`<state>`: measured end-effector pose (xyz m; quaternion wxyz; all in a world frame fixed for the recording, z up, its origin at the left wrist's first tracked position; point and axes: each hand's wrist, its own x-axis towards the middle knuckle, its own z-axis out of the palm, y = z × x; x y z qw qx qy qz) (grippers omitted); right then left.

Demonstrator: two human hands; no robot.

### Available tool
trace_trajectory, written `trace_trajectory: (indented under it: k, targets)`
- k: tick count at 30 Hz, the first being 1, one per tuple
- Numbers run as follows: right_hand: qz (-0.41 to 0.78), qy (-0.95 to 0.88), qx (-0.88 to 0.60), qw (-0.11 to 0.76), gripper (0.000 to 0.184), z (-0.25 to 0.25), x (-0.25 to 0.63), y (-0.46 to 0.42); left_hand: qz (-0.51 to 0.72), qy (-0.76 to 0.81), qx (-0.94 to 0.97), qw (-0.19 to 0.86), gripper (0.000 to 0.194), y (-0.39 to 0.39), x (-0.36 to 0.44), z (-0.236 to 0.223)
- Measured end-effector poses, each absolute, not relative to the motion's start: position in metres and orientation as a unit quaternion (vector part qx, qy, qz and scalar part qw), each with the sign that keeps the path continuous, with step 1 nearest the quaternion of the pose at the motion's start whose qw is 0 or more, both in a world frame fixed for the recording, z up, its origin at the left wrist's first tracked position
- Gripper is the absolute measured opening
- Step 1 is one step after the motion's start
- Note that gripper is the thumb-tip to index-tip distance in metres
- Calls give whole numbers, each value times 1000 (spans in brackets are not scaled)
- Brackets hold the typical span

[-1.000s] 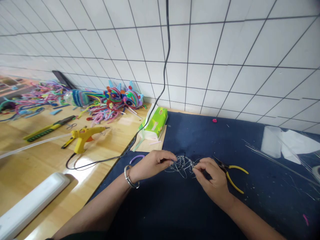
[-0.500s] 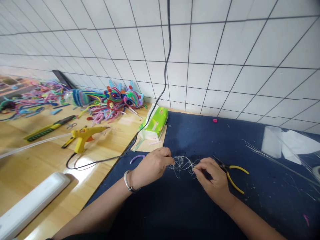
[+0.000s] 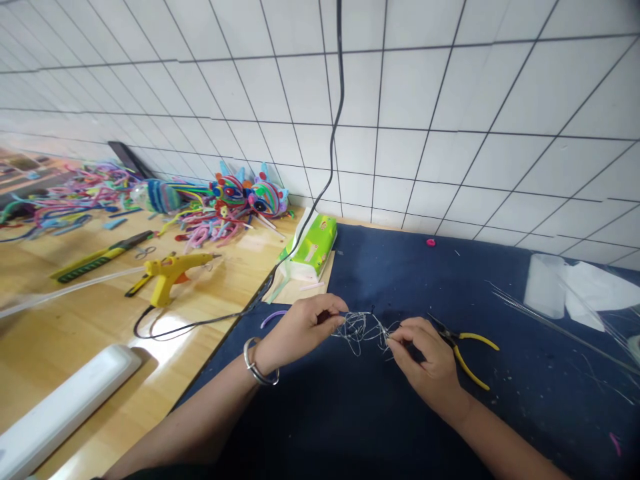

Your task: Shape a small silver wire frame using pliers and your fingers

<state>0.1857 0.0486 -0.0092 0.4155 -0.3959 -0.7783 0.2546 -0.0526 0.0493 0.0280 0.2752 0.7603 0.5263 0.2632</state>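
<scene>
A loose tangle of thin silvery wire is held just above the dark blue cloth, between my two hands. My left hand, with a silver bangle at the wrist, has its thumb and forefinger bent around the left edge of the tangle. At the right end, my right hand pinches the wire between thumb and fingertips. Just beyond that hand lie pliers with yellow handles, their jaws partly hidden behind the fingers. A purple curved strip rests by my left hand.
A yellow glue gun and a yellow-black cutter lie on the wooden table at left, near a long white case. A green tissue pack sits under a black cable. Straight wires lie at right.
My left hand has turned at the wrist, so its thumb and forefinger now show more at the tangle's left edge. My right hand keeps its pinch on the wire.
</scene>
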Motion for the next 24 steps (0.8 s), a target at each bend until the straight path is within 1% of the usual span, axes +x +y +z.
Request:
trace_trajectory:
  k: [3,6,12,19,24]
  targets:
    - [253,-779,-397,413,7,-9,185,48,282,532,740,300,12,50,-54,28]
    - [255,-783,-396,406,7,-8,185,48,288,553,727,288,11,49,-53,28]
    - [241,-787,-384,419,7,-9,185,48,301,567,740,200,12,47,-49,22]
    - [249,-788,-385,411,7,-6,185,46,312,567,751,132,14,44,-47,25]
    - [226,-794,-370,426,8,-7,185,47,333,550,763,71,13,40,-46,21]
